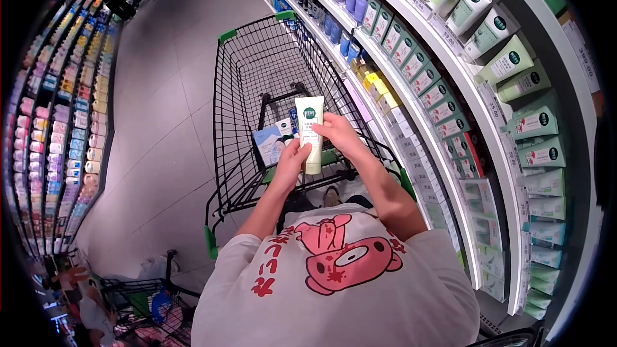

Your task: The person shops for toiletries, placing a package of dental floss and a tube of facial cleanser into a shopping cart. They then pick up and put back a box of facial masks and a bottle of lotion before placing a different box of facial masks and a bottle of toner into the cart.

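Note:
Both my hands grip a pale green squeeze tube (pixel 311 130) with a dark green round logo, held upright over the shopping cart (pixel 230 93). My left hand (pixel 294 159) is closed around its lower left side, with the thumb on the front. On the right side, my right hand (pixel 336 135) is closed on the tube, its thumb also across the front. Below and left of the tube, a blue and white box (pixel 268 144) lies in the cart. Part of the cart's contents is hidden behind the tube and my hands.
Shelves (pixel 443 32) to the right carry tubes and green boxes (pixel 424 80) with price tags. Far left stands a shelf of colourful bottles (pixel 58 135). The tiled floor (pixel 160 109) runs along the cart's left. Another cart (pixel 151 311) and a person (pixel 93 311) are at the lower left.

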The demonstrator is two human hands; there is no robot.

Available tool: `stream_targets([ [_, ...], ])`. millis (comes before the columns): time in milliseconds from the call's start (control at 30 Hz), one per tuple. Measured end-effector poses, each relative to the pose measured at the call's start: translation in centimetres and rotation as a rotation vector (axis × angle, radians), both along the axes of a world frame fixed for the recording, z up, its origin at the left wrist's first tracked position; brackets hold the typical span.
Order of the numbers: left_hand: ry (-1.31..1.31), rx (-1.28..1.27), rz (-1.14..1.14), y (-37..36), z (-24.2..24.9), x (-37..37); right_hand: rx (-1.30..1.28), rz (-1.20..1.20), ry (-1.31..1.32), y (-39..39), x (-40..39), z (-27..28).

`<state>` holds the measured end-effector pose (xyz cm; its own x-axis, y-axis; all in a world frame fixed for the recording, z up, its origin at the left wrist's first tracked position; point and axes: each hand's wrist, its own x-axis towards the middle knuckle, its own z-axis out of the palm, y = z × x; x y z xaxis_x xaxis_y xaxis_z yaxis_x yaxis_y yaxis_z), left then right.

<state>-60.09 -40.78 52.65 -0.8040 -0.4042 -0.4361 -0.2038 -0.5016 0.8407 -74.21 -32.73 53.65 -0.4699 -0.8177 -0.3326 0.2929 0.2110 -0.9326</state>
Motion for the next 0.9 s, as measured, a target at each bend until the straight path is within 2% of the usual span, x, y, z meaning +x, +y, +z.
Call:
stream_targets([
  [200,-0.029,0.002,0.015,0.1,0.2,-0.3,-0.051,-0.068,-0.040,0.1,0.3,1.0],
  [400,-0.056,0.026,-0.012,-0.2,-0.3,-0.4,0.047,-0.078,0.155,-0.1,0.2,-0.4],
  [900,-0.043,0.199,-0.028,-0.7,-0.4,-1.0,0.085,-0.129,0.221,-0.5,-0.2,-1.7],
])
